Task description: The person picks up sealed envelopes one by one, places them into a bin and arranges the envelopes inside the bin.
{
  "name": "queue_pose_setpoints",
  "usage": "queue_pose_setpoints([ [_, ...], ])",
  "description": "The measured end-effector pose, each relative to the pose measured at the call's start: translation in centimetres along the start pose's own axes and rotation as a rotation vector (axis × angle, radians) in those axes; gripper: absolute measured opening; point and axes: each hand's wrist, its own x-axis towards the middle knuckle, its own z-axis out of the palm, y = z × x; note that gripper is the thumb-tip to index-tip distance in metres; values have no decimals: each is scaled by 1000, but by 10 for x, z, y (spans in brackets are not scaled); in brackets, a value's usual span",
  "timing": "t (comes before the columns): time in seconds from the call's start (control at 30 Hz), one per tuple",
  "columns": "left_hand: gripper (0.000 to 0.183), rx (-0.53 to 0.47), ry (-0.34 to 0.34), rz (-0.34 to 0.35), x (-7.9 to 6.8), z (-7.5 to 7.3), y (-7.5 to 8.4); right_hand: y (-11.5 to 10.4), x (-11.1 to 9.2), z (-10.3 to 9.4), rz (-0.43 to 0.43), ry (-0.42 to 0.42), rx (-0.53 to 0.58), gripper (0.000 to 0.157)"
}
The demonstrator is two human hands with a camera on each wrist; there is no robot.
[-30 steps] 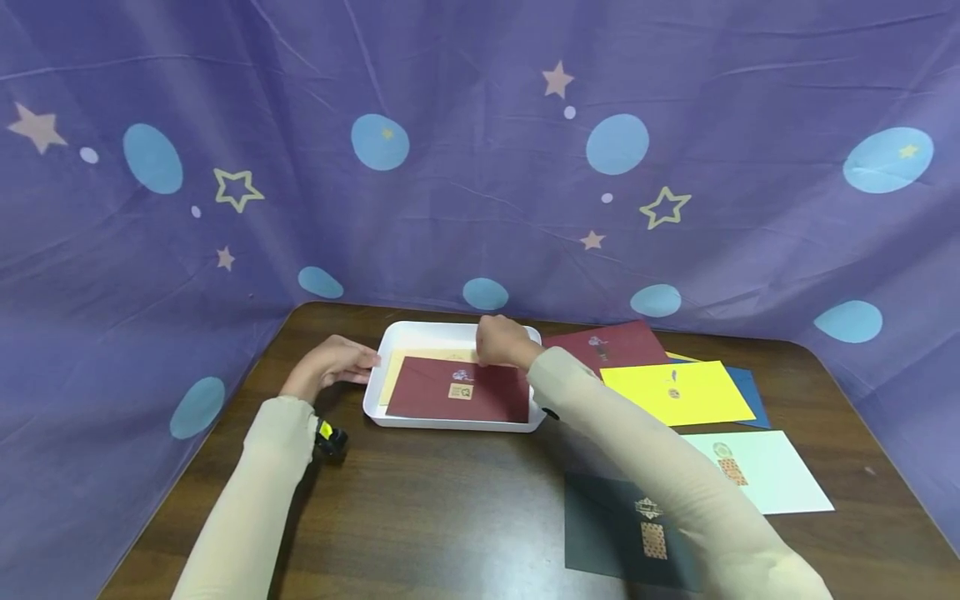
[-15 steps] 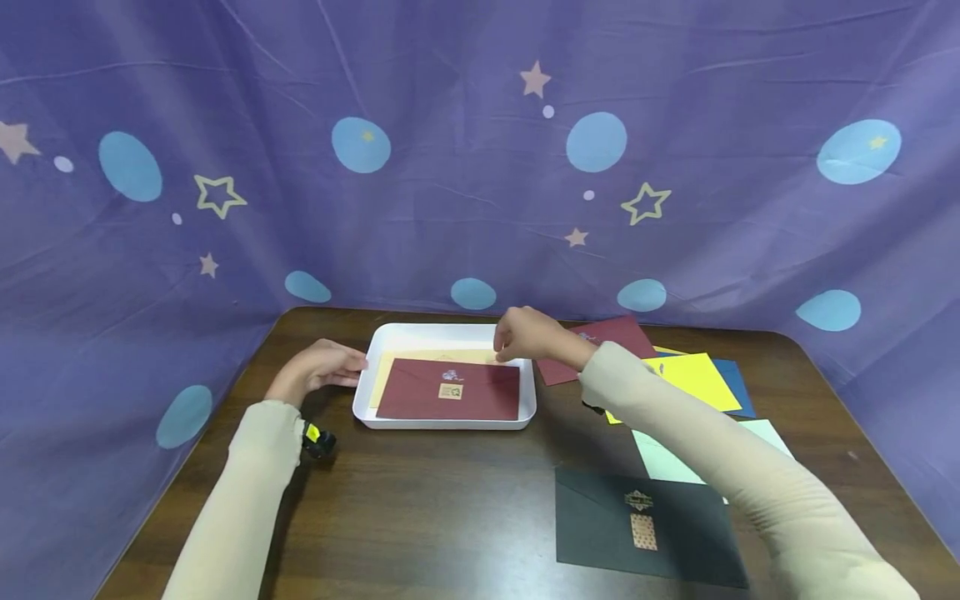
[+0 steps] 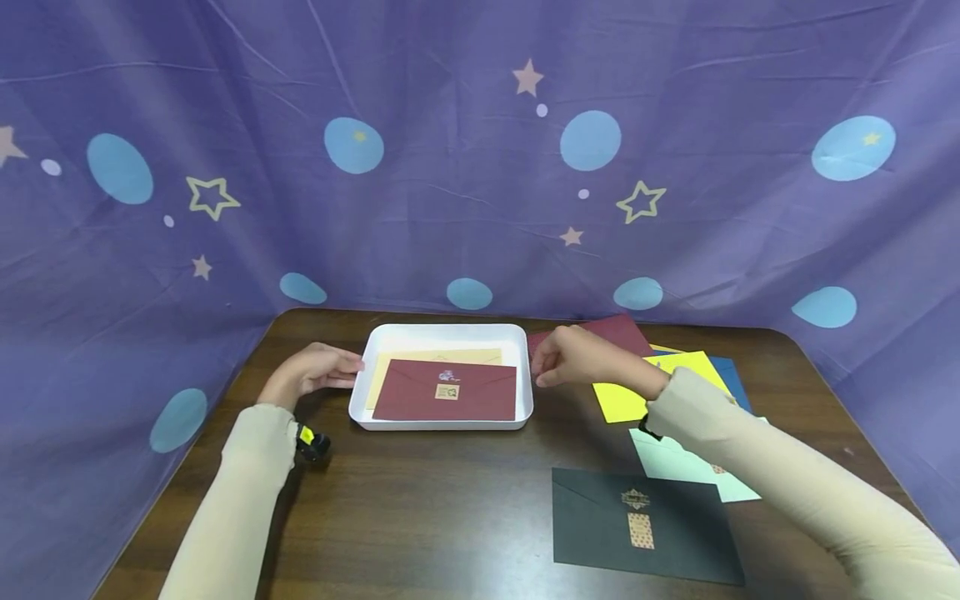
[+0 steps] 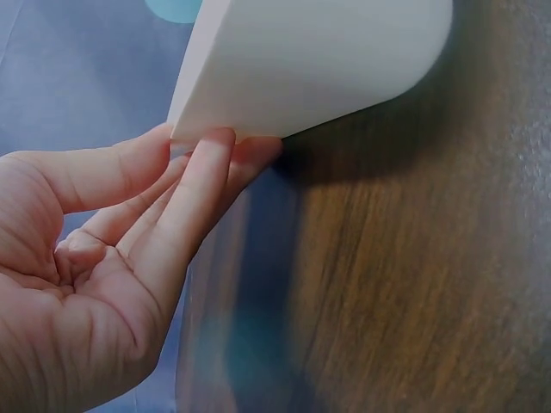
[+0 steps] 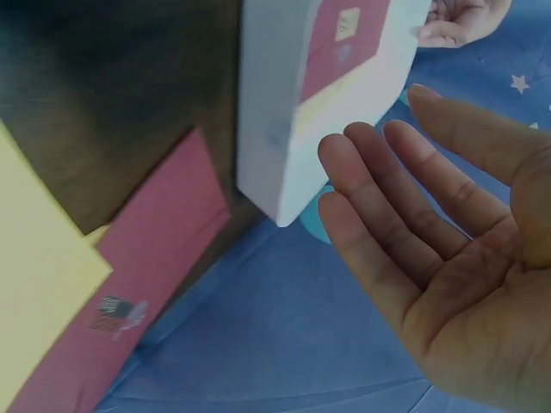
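My left hand (image 3: 311, 372) is at the left end of a white tray (image 3: 442, 425), its thumb at the rim and fingers against the outer wall; the left wrist view shows this hold on the tray (image 4: 310, 69) up close. Inside the tray, a dark red envelope (image 3: 480, 392) with a small tan stamp lies over a cream envelope (image 3: 420, 356). My right hand (image 3: 577, 358) hovers just beyond the tray's right end, over part of another red envelope (image 3: 618, 331). Its palm (image 5: 482, 301) holds nothing and the fingers are loosely bent.
Right of the tray lie a yellow envelope (image 3: 622, 404), a blue one (image 3: 729, 375) partly beneath it, and a pale green one (image 3: 675, 458) partly under my right sleeve. A dark green envelope (image 3: 600, 525) lies nearer. Behind the table (image 3: 420, 508) hangs a purple curtain (image 3: 450, 167).
My right hand has come up from the envelopes in the tray and moved right, past the tray's end. The left hand stays at the tray's left side. The view shifts slightly.
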Motion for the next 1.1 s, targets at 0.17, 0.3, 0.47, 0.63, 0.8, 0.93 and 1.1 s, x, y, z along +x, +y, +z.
queue_pose_setpoints([
  [0.17, 50, -18, -1, -6, 1, 1, 0, 10, -24, 4, -12, -14, -1, 11],
  [0.3, 49, -20, -3, -8, 0, 1, 0, 13, -43, 6, -6, -24, 11, 15],
  [0.47, 48, -12, 2, -9, -1, 0, -1, 14, -66, 7, 47, -73, 62, 18],
  [0.63, 48, -13, 11, -9, -2, 1, -1, 16, -86, 10, 81, -149, 66, 25],
  [0.8, 49, 4, 14, -6, -3, 1, 1, 21, -101, 18, 135, -218, 91, 33],
  [0.93, 50, 1, 7, -5, -3, -1, -1, 26, -109, 27, 166, -251, 74, 37],
  [1.1, 49, -31, -5, 1, -2, 0, -4, 31, -117, 38, 160, -246, -22, 43],
])
